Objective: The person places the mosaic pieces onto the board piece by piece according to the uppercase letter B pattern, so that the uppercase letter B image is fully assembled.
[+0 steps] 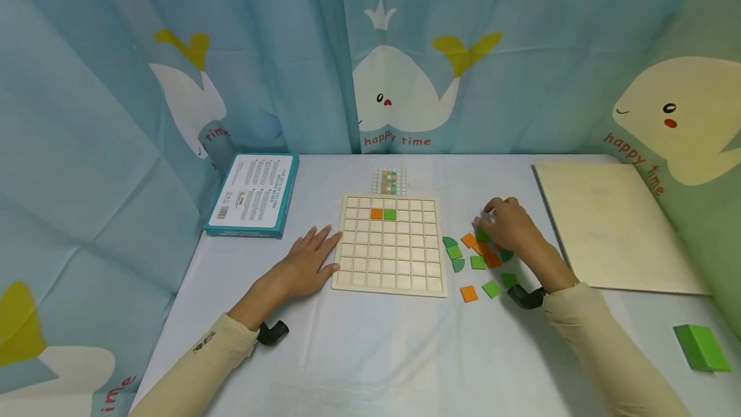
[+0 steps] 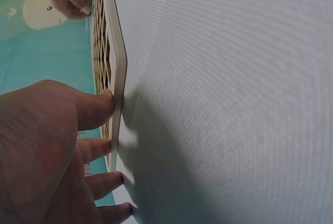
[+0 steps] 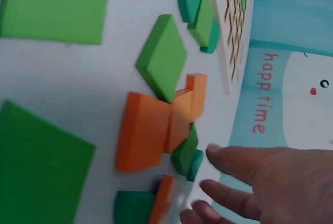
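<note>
Tabletop (image 1: 370,352) bears pattern card (image 1: 389,181) — head view only

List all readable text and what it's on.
"happy time": light-blue fabric curtain with whale prints, repeated; some copies cut off or folded.
"THE SETS OF COLUMN": flat teal-and-white rectangular box; its second title line is too blurred to be sure, remaining print too small.
Beige fabric left sleeve: dark marking, unreadable.

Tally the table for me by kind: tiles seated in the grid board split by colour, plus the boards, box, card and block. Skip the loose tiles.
Orange tile, seated: 1
Green tile, seated: 1
Grid board: 1
Large plain board: 1
Teal-edged box: 1
Pattern card: 1
Green block: 1
Total: 7
</note>
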A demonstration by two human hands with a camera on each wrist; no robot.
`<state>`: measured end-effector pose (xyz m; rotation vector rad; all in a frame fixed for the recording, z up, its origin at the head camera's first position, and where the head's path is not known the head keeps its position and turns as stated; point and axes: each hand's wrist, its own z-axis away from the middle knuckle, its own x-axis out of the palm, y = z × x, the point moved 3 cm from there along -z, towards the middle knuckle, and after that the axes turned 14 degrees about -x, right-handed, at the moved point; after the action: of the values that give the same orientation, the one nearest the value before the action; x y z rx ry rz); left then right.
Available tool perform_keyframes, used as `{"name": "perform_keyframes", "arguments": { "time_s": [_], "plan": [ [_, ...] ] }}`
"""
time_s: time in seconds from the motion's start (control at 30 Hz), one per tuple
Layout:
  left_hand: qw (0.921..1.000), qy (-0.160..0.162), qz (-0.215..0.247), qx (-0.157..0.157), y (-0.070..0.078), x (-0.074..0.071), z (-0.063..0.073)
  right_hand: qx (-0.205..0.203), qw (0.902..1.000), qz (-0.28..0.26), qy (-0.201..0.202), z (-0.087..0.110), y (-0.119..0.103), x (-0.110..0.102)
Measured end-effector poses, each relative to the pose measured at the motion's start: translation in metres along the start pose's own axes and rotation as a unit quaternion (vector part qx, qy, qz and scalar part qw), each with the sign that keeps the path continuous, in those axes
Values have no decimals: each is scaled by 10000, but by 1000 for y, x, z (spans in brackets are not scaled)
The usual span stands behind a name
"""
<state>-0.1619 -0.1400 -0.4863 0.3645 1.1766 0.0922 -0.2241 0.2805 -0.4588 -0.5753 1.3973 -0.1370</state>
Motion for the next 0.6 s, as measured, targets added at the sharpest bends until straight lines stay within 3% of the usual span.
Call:
{"name": "perform_keyframes", "arguments": {
  "time_s": [0.3, 0.6],
  "plan": [
    [10000, 10, 37, 58, -1, 2, 0, -344, 9992, -195, -36, -7, 0, 4],
    [10000, 21, -1, 77, -2, 2, 0, -109, 9996, -97, 224, -8, 7, -10]
  ]
}}
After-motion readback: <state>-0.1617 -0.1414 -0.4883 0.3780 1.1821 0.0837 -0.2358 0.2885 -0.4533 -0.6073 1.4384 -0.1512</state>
